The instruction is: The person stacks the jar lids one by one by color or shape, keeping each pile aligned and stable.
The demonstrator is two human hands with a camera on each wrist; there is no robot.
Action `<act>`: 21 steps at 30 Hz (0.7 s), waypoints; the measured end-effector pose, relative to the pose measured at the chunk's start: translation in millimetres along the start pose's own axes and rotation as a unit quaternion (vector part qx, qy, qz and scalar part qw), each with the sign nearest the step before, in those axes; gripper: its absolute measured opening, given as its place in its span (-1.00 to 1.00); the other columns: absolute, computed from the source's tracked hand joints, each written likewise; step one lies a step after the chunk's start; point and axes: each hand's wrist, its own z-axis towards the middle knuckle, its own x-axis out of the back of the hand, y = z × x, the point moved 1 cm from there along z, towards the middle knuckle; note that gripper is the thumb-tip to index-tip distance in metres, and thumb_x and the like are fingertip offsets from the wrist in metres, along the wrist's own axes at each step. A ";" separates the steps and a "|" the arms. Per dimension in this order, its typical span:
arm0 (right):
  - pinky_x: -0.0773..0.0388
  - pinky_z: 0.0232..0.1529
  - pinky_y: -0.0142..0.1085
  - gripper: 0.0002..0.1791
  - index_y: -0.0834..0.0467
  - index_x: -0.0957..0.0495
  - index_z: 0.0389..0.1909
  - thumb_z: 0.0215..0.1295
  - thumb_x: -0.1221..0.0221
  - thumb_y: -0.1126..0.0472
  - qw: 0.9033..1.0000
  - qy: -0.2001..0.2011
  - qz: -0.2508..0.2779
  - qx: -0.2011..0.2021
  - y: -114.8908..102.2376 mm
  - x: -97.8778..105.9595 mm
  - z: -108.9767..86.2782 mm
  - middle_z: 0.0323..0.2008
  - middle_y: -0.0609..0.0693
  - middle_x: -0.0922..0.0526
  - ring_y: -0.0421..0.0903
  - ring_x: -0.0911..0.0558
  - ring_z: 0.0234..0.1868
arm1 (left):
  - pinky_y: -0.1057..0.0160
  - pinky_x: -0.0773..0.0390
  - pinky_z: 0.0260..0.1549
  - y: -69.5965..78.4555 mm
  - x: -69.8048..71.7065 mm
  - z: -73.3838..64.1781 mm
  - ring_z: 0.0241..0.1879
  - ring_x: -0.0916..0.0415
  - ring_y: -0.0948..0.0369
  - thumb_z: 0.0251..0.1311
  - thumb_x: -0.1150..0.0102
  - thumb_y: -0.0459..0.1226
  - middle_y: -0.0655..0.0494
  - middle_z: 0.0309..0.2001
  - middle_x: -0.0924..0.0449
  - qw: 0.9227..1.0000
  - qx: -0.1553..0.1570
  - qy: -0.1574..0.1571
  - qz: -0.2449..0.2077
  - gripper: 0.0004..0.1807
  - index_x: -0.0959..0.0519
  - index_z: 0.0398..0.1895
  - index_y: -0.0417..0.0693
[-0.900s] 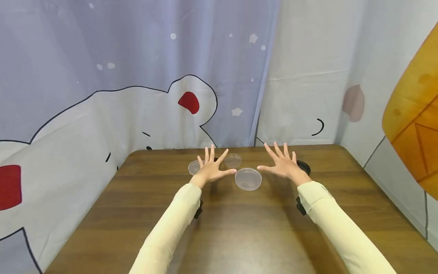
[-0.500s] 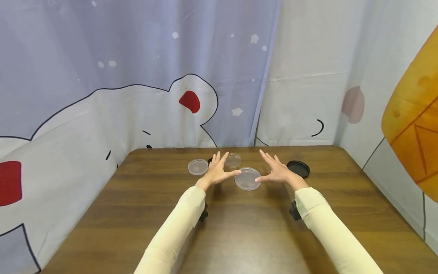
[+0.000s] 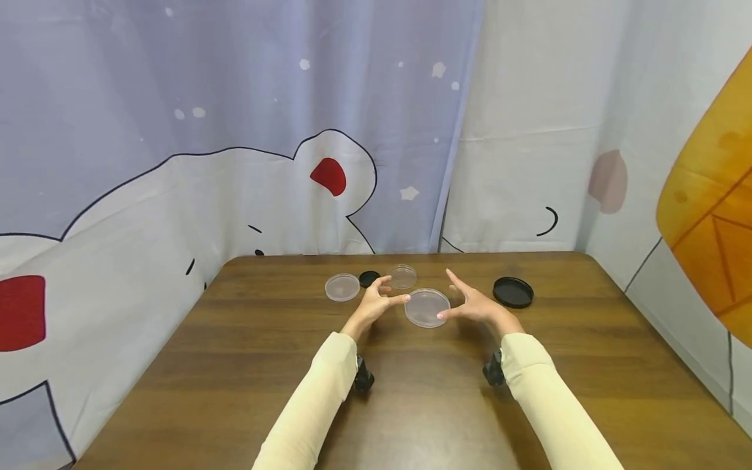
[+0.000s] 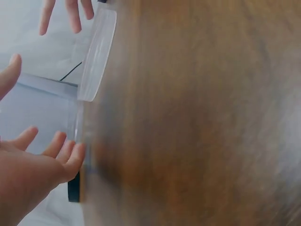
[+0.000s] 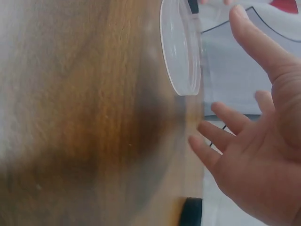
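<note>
A clear shallow petri dish (image 3: pixel 427 308) lies on the wooden table between the two hands. It also shows on edge as a clear dish (image 4: pixel 99 55) in the left wrist view and as a tilted clear disc (image 5: pixel 178 47) in the right wrist view. On its left is the left hand (image 3: pixel 373 307), thumb stretched toward the rim and the other fingers slightly bent. The right hand (image 3: pixel 477 307) stands at the opposite side, thumb tip overlapping the rim in the head view, fingers spread. Both wrist views show a gap between palm and dish; neither hand grips anything.
Farther back on the table (image 3: pixel 235 365) lie a clear dish (image 3: pixel 342 287), a small black round piece (image 3: pixel 369 279) and another clear dish (image 3: pixel 403 277). A larger black round dish (image 3: pixel 513 292) sits right of the right hand. Printed curtain (image 3: pixel 235 196) hangs behind.
Both hands have come lower and closer together around the near petri dish, their fingers less widely spread. The black round pieces, partly covered before, now show more fully.
</note>
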 end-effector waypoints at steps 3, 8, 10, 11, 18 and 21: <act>-0.04 0.41 0.29 0.19 0.13 0.30 0.56 0.15 -0.36 0.06 1.000 -0.003 0.010 -0.016 7.5 -2.3 1.3 0.46 0.44 -0.06 0.42 -0.03 0.47 | -0.22 -0.22 0.36 -5.6 -5.2 -0.6 0.38 -0.18 -0.26 0.12 -0.36 -0.18 -0.36 0.39 -0.22 1.000 0.019 -0.019 0.005 -0.14 -0.17 0.45 -0.16; -0.16 0.41 0.18 0.06 0.32 0.09 0.51 0.15 -0.35 0.14 0.999 0.012 0.026 -0.024 18.0 -5.9 4.5 0.42 0.44 -0.16 0.38 -0.20 0.42 | -0.14 -0.16 0.42 -16.3 -8.5 4.9 0.41 -0.18 -0.22 0.09 -0.36 -0.26 -0.31 0.38 -0.27 0.999 0.037 -0.023 -0.030 -0.16 -0.20 0.43 -0.24; -0.15 0.42 0.18 0.03 0.35 0.08 0.50 0.17 -0.34 0.18 0.999 0.007 0.039 -0.023 20.2 -7.4 5.1 0.43 0.42 -0.14 0.37 -0.19 0.43 | -0.11 -0.15 0.43 -20.8 -9.5 7.3 0.41 -0.18 -0.21 0.11 -0.33 -0.34 -0.30 0.37 -0.30 0.998 0.035 -0.012 -0.056 -0.19 -0.20 0.42 -0.30; -0.13 0.43 0.18 0.02 0.36 0.09 0.50 0.17 -0.33 0.20 0.999 0.002 0.049 -0.024 21.1 -8.5 5.7 0.45 0.41 -0.12 0.36 -0.17 0.44 | -0.08 -0.14 0.44 -22.6 -10.2 7.8 0.41 -0.19 -0.18 0.10 -0.31 -0.38 -0.27 0.36 -0.33 0.997 0.036 -0.006 -0.068 -0.21 -0.21 0.41 -0.31; 0.02 0.48 0.17 0.04 0.36 0.09 0.50 0.10 -0.33 0.33 0.996 -0.009 0.076 -0.038 27.6 -12.0 11.0 0.49 0.37 -0.02 0.34 -0.07 0.47 | 0.00 -0.26 0.35 -26.3 -18.7 13.4 0.27 -0.28 -0.08 -0.11 -0.28 -0.60 -0.20 0.27 -0.47 1.000 0.014 -0.004 -0.014 -0.24 -0.37 0.31 -0.28; -0.01 0.48 0.15 0.04 0.35 0.05 0.49 0.05 -0.34 0.37 0.996 0.003 0.074 -0.045 31.0 -15.1 13.4 0.48 0.36 -0.05 0.33 -0.10 0.45 | 0.01 -0.27 0.33 -27.6 -21.2 12.5 0.23 -0.29 -0.07 -0.14 -0.30 -0.61 -0.21 0.23 -0.50 1.000 0.006 -0.002 0.002 -0.23 -0.40 0.29 -0.28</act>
